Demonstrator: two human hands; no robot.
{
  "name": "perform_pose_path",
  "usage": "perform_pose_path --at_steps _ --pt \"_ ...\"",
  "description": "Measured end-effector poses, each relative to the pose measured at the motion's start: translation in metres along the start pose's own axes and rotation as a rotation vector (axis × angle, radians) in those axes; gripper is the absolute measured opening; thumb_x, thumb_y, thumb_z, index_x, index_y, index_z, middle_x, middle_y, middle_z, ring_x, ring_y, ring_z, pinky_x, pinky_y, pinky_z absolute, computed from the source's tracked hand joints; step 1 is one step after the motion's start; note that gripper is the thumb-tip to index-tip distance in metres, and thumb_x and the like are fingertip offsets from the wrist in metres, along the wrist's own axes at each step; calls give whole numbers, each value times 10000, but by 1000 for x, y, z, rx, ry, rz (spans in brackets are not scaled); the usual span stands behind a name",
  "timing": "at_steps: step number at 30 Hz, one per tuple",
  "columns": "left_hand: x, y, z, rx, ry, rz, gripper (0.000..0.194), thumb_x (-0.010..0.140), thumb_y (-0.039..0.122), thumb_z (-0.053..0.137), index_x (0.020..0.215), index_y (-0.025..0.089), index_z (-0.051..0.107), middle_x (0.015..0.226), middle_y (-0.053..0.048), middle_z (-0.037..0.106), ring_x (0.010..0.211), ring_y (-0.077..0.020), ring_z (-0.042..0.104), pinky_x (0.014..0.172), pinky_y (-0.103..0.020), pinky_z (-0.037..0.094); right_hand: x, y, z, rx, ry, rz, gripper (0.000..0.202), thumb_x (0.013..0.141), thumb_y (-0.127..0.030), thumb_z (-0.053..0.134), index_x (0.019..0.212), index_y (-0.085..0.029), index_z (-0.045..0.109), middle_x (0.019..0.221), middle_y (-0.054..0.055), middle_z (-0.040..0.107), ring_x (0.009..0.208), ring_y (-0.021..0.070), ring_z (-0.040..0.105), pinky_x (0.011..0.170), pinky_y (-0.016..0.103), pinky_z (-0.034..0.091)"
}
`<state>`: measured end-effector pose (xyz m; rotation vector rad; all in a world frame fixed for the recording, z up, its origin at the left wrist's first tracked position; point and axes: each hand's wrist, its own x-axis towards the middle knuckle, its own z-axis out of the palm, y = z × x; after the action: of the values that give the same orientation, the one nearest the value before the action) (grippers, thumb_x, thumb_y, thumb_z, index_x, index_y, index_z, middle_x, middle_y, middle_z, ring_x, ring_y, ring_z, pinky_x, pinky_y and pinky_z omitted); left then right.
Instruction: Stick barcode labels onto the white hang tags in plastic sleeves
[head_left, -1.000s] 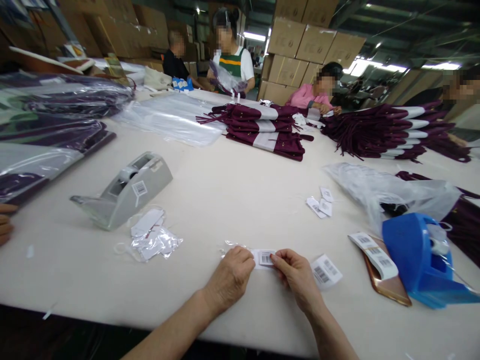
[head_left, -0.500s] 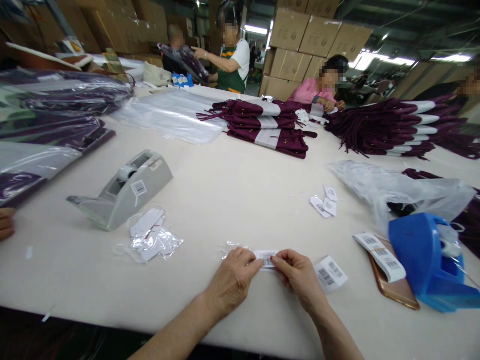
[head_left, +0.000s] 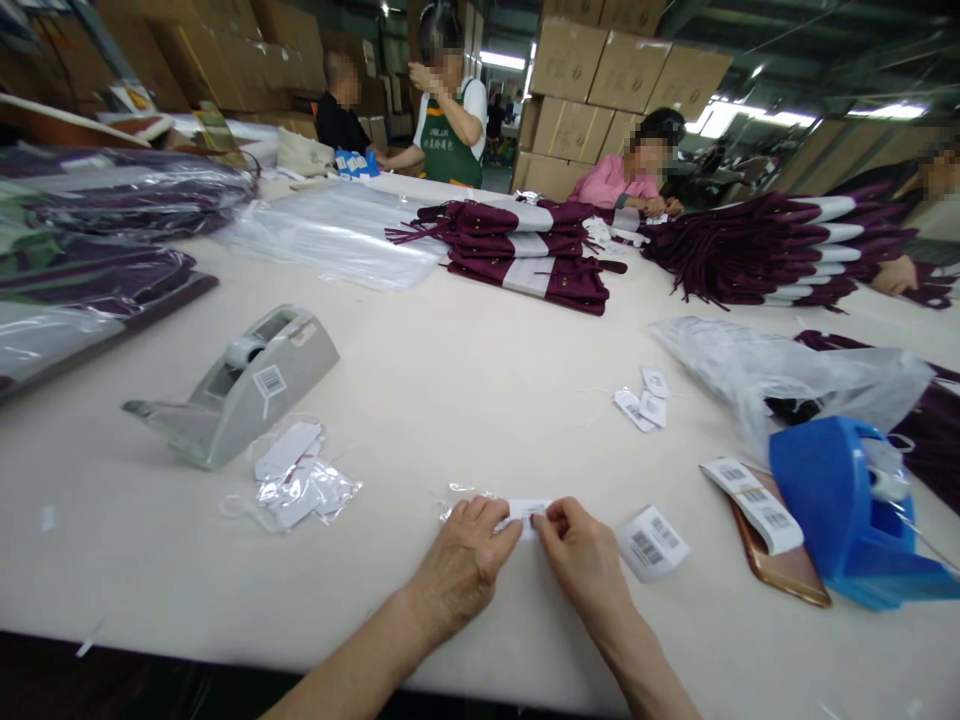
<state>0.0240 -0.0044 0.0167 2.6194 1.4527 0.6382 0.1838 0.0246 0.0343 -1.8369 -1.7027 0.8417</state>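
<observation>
A small white tag with a barcode [head_left: 525,508] lies on the white table, between my two hands. My left hand [head_left: 466,555] rests on its left part, fingers together, with a bit of clear plastic [head_left: 459,491] sticking out behind the fingertips. From the right, my right hand [head_left: 581,550] touches the barcode area with a fingertip; its fingers are curled and partly hidden. Beside my right hand lies a white sheet of barcode stickers [head_left: 652,543]. Several tags in clear plastic [head_left: 300,475] lie to the left.
A grey tape dispenser [head_left: 251,385] stands left, a blue one [head_left: 840,510] right, beside a phone [head_left: 780,570] under a label strip. Loose tags [head_left: 643,402] lie ahead. Maroon bundles [head_left: 525,250], plastic bags and several people are across the table.
My right hand has shifted slightly left over the barcode. Across the table, a person in a green apron has let go of a wrapped item and raised a hand. The hand at the left edge is gone.
</observation>
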Motion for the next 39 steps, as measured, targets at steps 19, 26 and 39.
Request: perform_pose_path --at_steps 19,26,39 --pt "2 -2 -2 -147 11 -23 188 848 89 403 863 160 576 867 -53 602 826 -198 478 754 -351 449 -41 12 33 -593 229 -588 382 901 -257 347 1209 -132 535 1279 105 524 1232 303 387 1060 549 80" --pt "3 -3 -2 -171 39 -33 197 828 66 417 843 163 587 867 -59 615 850 -200 510 770 -358 459 -39 16 23 -581 238 -568 358 907 -272 357 1193 -166 546 1283 56 527 1253 316 351 1048 565 90" --pt "-8 -24 -11 -173 72 -203 450 728 164 612 1162 160 494 1106 -96 617 1073 -243 518 904 -439 396 -35 25 34 -582 288 -421 434 892 -331 334 1198 -97 534 1274 163 514 1198 324 420 980 544 255"
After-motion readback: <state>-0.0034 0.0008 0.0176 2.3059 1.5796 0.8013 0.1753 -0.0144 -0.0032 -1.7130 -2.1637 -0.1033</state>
